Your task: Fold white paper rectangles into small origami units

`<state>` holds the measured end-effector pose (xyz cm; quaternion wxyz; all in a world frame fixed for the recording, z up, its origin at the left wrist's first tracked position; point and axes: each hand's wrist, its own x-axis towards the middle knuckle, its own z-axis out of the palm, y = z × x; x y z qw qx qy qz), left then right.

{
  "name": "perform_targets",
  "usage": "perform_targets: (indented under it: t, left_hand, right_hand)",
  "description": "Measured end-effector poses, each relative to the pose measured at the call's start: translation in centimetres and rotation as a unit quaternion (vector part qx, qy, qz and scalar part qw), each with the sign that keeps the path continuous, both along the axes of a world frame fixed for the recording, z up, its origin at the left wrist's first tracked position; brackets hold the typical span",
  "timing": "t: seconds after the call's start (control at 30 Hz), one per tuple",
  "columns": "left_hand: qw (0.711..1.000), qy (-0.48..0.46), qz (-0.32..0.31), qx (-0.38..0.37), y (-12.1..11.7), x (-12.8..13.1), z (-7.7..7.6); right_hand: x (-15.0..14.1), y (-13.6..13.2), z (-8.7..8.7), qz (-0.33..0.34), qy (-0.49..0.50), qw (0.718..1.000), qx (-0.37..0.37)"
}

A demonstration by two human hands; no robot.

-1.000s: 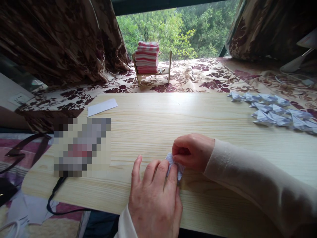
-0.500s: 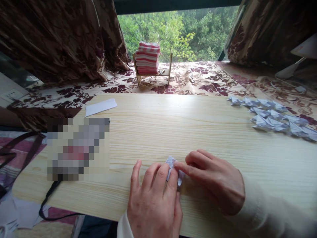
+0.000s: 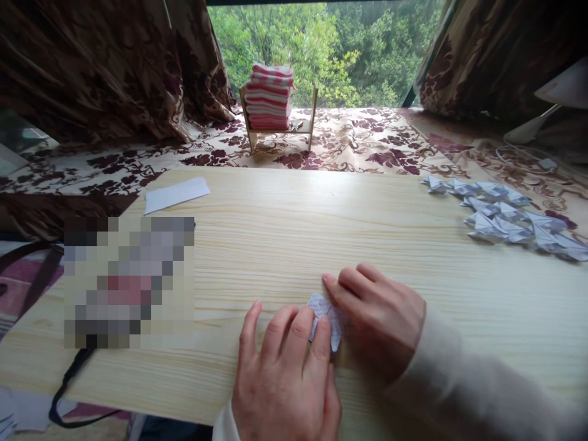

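Right hand (image 3: 382,318) now beside folded paper (image 3: 335,324)

Right sleeve (image 3: 452,361), 4 o'clock: long, plain, off-white going greyish beige in shade, loose soft-looking fabric, cuff ends at the wrist, blurs toward frame edge. Left sleeve (image 3: 225,427), 7 o'clock: only a pale sliver of cuff visible, similar light tone. Both hands bare, five-fingered, ungloved.
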<state>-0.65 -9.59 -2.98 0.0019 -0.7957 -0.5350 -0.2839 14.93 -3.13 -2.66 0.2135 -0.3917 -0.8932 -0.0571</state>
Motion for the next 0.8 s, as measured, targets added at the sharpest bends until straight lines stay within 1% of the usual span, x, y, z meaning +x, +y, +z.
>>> perform_targets:
  t: [0.03, 0.07, 0.1, 0.17, 0.23, 0.3, 0.4, 0.57, 0.67, 0.8]
  left_hand:
    - [1.000, -0.006, 0.000, -0.006, 0.0, -0.1, 0.1]
    - [1.000, -0.010, -0.005, -0.009, 0.0, -0.3, 0.2]
    - [1.000, -0.013, -0.017, -0.009, 0.0, -0.5, 0.4]
    - [0.999, -0.006, -0.052, -0.004, 0.1, -1.2, 0.6]
    - [0.997, 0.013, -0.082, -0.001, 0.2, -1.8, 0.9]
    - [0.996, 0.029, -0.089, 0.000, 0.3, -2.3, 1.0]
    - [0.996, 0.034, -0.078, 0.003, 0.3, -2.4, 1.1]
    - [0.998, 0.026, -0.052, -0.003, 0.0, -2.0, 0.8]
    - [0.999, 0.036, -0.037, -0.008, 0.0, -1.8, 0.7]
    - [0.999, 0.038, -0.036, 0.003, 0.0, -1.5, 0.8]
  right_hand:
    - [0.4, 0.6, 0.3, 0.022, 0.015, 0.999, -0.036]
    - [0.8, 1.0, 0.6, 0.056, 0.029, 0.992, -0.105]
    - [1.3, 1.3, 0.8, 0.092, 0.051, 0.982, -0.155]
    - [1.9, 1.2, 1.2, 0.131, 0.073, 0.970, -0.192]
    - [2.2, 0.6, 1.3, 0.141, 0.054, 0.971, -0.183]
    - [2.0, 0.0, 1.2, 0.132, 0.017, 0.979, -0.154]
    - [1.7, -0.5, 1.1, 0.119, -0.016, 0.986, -0.117]
    - [1.5, -0.5, 1.1, 0.122, -0.023, 0.988, -0.087]
    - [1.5, -0.5, 1.0, 0.126, -0.020, 0.988, -0.086]
    - [1.6, -0.4, 1.1, 0.132, -0.019, 0.984, -0.117]
